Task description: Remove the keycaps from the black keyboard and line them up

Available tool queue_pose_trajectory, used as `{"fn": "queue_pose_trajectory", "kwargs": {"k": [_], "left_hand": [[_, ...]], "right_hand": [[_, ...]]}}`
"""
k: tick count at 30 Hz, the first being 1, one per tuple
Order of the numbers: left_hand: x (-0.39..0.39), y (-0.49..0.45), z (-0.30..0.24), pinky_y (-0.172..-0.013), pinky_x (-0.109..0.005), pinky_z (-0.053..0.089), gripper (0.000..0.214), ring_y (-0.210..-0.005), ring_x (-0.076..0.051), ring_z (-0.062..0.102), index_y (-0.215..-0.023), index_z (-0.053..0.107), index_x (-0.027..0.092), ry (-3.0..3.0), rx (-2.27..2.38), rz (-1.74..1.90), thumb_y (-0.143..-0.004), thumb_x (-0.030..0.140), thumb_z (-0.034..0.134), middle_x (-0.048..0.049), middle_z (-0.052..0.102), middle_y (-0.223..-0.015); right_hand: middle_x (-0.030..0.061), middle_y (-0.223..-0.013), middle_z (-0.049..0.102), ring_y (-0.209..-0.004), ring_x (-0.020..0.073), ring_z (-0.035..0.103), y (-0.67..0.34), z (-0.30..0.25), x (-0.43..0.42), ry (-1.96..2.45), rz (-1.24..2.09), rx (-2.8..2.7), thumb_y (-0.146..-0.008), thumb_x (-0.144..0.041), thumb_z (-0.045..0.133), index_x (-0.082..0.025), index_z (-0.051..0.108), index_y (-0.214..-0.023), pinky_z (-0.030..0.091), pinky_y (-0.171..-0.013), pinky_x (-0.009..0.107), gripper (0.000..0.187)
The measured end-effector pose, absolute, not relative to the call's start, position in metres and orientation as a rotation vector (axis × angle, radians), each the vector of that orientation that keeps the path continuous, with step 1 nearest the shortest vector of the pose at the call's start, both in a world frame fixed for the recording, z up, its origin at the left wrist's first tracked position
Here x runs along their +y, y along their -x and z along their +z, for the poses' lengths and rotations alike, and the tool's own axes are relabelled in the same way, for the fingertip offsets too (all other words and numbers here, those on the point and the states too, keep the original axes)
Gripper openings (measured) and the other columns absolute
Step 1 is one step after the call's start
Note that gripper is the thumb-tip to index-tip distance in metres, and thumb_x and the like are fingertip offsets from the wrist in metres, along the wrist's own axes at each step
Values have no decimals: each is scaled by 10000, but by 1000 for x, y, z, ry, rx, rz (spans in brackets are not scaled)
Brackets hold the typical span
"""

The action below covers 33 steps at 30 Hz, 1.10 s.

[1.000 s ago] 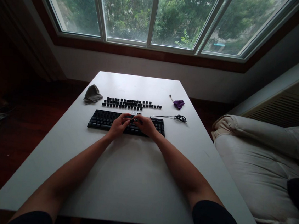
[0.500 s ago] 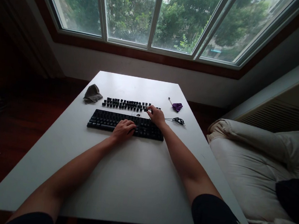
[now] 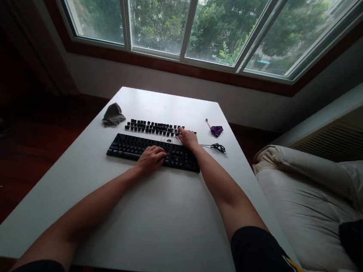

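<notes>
Right fingers [image 3: 182,130] at black keycaps [image 3: 151,129], their grip indistinct.

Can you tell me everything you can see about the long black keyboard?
The long black rectangular keyboard looks like plastic, with rows of dark keys; the letters are too small to read. It lies flat on the white smooth-topped table, its long side running left to right. The person's bare left hand rests on it near the middle of its near edge, hiding some keys. The right forearm crosses its right end; I can't tell whether they touch.
</notes>
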<state>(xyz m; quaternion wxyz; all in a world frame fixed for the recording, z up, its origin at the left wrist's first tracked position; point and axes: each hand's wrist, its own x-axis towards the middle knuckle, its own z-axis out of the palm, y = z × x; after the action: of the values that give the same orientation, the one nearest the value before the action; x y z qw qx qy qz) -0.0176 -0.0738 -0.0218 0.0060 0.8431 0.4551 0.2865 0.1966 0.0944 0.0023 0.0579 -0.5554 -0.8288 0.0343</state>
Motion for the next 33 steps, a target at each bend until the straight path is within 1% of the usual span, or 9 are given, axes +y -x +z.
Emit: {"fn": "queue_pose_trajectory", "kwargs": {"k": [6, 17, 23, 25, 27, 29, 31, 33], "left_hand": [[-74, 16, -20, -915, -409, 439, 213, -1065, -235, 569, -1088, 689, 233, -2648, 1432, 880, -941, 255, 536, -64, 664, -1165], [-75, 16, -19, -922, -418, 434, 216, -1061, -236, 565, -1091, 687, 229, -2653, 1444, 857, -944, 263, 533, -67, 662, -1169], [-75, 15, -19, -920, -416, 439, 214, -1072, -238, 569, -1090, 685, 230, -2654, 1447, 855, -944, 262, 531, -66, 662, -1166], [-75, 15, -19, -929, -420, 442, 218, -1079, -240, 571, -1095, 684, 231, -2650, 1447, 852, -945, 268, 530, -67, 662, -1169], [-75, 15, -19, -962, -430, 439, 222, -1103, -244, 570, -1108, 680, 232, -2646, 1444, 855, -940, 289, 546, -68, 658, -1187], [-76, 14, -19, -1014, -445, 423, 247, -1149, -252, 561, -1139, 671, 236, -2647, 1434, 865, -930, 319, 570, -70, 647, -1227], [-77, 14, -18, -1058, -458, 405, 302, -1206, -262, 542, -1193, 652, 241, -2661, 1410, 856, -917, 351, 594, -74, 624, -1286], [-78, 13, -17, -1075, -469, 400, 382, -1246, -277, 522, -1252, 624, 243, -2677, 1399, 821, -898, 385, 621, -84, 593, -1347]], "right_hand": [[99, -1115, 706, -978, 245, 649, -198, 0, 95, 1722, 128, -2496, -964, -335, 536, -249, 567, -1236, 449, -823, 319, 287], [100, -1072, 709, -938, 256, 650, -197, -10, 102, 1709, 163, -2443, -939, -357, 576, -254, 574, -1201, 451, -794, 330, 281], [84, -987, 718, -905, 252, 648, -202, -8, 96, 1618, 218, -2327, -936, -418, 571, -250, 582, -1201, 445, -790, 329, 314], [83, -995, 717, -898, 249, 643, -203, -7, 92, 1575, 259, -2253, -942, -442, 546, -240, 597, -1176, 443, -790, 329, 313], [86, -1010, 712, -905, 246, 635, -203, -4, 85, 1511, 319, -2173, -967, -448, 480, -226, 619, -1120, 440, -796, 330, 303], [83, -1001, 705, -910, 239, 622, -203, 1, 78, 1417, 381, -2082, -991, -445, 401, -216, 632, -1057, 436, -801, 330, 332], [68, -950, 690, -884, 227, 608, -202, 6, 70, 1314, 452, -1973, -997, -465, 361, -214, 630, -1029, 434, -796, 327, 370], [44, -871, 654, -824, 208, 587, -202, 10, 63, 1217, 563, -1866, -993, -498, 346, -217, 620, -1042, 434, -770, 318, 396]]}}
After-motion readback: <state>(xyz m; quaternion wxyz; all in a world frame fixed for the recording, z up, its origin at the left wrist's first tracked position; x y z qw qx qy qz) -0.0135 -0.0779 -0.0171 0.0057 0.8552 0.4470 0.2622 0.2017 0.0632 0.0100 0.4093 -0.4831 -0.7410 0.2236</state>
